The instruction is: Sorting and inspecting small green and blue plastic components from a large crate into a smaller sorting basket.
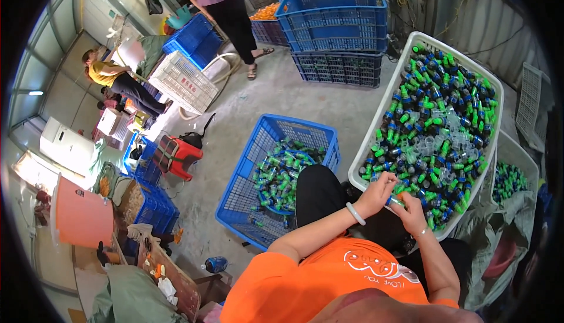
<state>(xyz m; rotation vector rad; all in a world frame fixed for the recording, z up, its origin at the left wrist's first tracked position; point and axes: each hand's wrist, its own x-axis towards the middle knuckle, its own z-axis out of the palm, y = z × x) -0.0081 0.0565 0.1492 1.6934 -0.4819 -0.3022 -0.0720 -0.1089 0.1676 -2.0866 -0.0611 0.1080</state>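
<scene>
Over the near left edge of a white plastic tub (376,101), my two hands meet. My left hand (376,195), with a pale bangle on its wrist, is closed in a pinch on one end of a small bottle-shaped plastic piece (396,202). The fingers of my right hand (413,216) close around its other end. A bit of orange shows at the fingers; the piece is mostly covered. Heaped in the tub are many small bottle-shaped pieces (405,138) in bright green, blue and black. Clear plastic parts (432,145) lie among them.
Left of my knee stands a blue crate (238,191) with a round blue basket of similar pieces. Stacked blue crates (332,26) stand behind. A red stool (179,159) and an orange-pink bucket (82,212) are farther left. Two other people stand at the back.
</scene>
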